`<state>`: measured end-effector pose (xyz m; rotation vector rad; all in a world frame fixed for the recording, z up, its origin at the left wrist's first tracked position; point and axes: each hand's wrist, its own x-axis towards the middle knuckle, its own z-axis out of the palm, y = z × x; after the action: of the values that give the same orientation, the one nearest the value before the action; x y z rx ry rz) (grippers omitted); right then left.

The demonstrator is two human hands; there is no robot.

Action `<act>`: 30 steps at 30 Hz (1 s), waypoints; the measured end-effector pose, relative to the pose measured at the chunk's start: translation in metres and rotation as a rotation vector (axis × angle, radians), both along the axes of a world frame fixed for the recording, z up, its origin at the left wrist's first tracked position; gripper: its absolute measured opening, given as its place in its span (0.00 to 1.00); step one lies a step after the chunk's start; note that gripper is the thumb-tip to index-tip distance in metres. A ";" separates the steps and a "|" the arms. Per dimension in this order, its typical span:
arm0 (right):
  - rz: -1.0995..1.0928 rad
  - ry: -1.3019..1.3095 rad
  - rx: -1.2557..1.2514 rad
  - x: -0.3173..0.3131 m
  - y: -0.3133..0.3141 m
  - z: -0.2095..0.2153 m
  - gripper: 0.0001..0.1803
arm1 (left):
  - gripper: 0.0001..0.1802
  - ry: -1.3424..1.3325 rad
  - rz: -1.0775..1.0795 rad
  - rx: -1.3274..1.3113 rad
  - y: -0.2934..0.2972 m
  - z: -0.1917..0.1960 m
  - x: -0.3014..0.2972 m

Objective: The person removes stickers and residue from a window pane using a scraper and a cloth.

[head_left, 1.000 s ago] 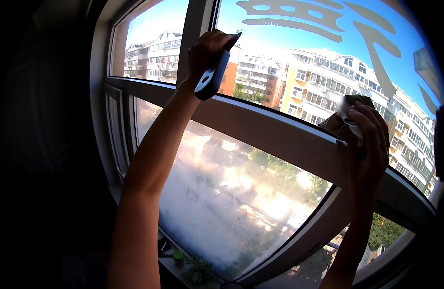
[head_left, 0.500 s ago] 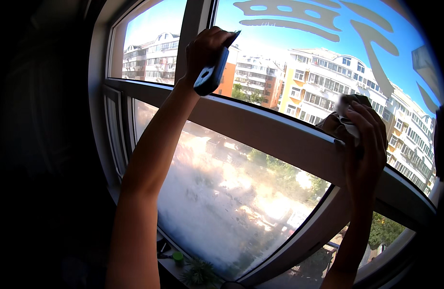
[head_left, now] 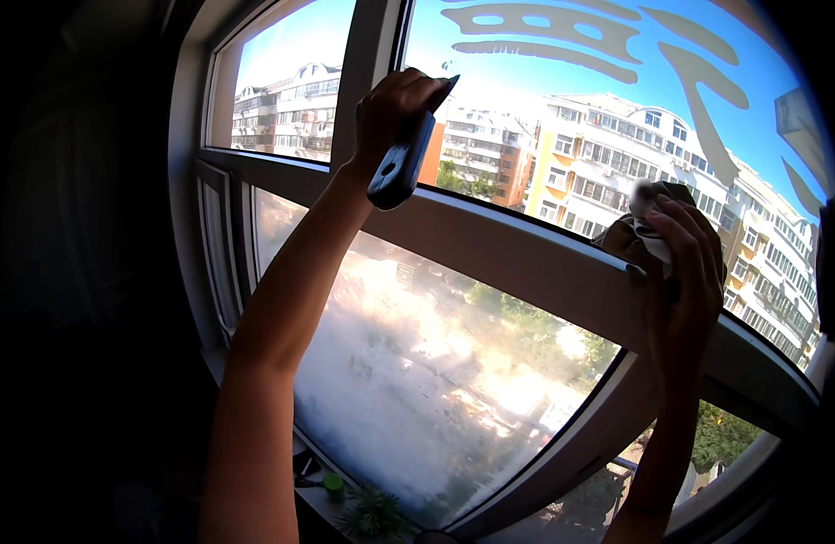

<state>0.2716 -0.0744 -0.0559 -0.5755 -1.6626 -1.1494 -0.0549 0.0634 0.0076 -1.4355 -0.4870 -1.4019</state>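
My left hand (head_left: pixel 392 111) is closed around a scraper (head_left: pixel 405 165) with a dark blue handle that has a hole near its end. The handle points down and its dark, pointed blade tip shows above my fingers, by the left edge of the upper window pane (head_left: pixel 499 102). Whether the blade touches the glass I cannot tell. Further right, my right hand (head_left: pixel 691 249) grips a crumpled greyish cloth (head_left: pixel 651 238) low on the same pane, just above the white crossbar. Large pale character-shaped decals (head_left: pixel 549 45) run across the top of the glass.
A wide white crossbar (head_left: pixel 517 249) divides the upper pane from a hazy lower pane (head_left: pixel 408 381). Near the bottom stand a green-lidded container (head_left: pixel 333 483) and a spiky plant (head_left: pixel 374 517). A small window frame (head_left: pixel 220 245) is at the left. Buildings lie outside.
My left hand and the scraper have slid a short way down along the left edge of the pane. My right hand and the cloth have hardly moved.
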 end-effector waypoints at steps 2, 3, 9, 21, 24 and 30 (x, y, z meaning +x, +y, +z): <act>-0.019 -0.005 0.011 0.000 -0.001 0.001 0.18 | 0.06 -0.017 -0.003 0.042 0.002 0.017 -0.003; -0.030 -0.008 0.013 0.001 -0.001 0.002 0.18 | 0.07 -0.025 -0.006 0.059 0.000 0.024 -0.003; -0.030 -0.006 0.002 0.000 -0.002 0.001 0.17 | 0.07 -0.029 -0.038 0.050 -0.002 0.013 0.001; 0.071 0.003 -0.054 -0.034 0.029 0.023 0.20 | 0.06 -0.064 -0.412 -0.284 -0.011 -0.060 -0.007; 0.132 -0.049 -0.019 -0.058 0.040 0.043 0.12 | 0.08 -0.356 -0.656 -0.369 -0.018 -0.091 -0.005; 0.171 -0.145 0.093 -0.118 0.084 0.089 0.11 | 0.15 -0.622 -0.812 -0.232 -0.012 -0.102 0.004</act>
<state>0.1540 0.0095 0.0332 -0.2907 -1.7344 -1.1586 -0.0513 0.0518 -0.0942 -1.4231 -0.4772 -2.5492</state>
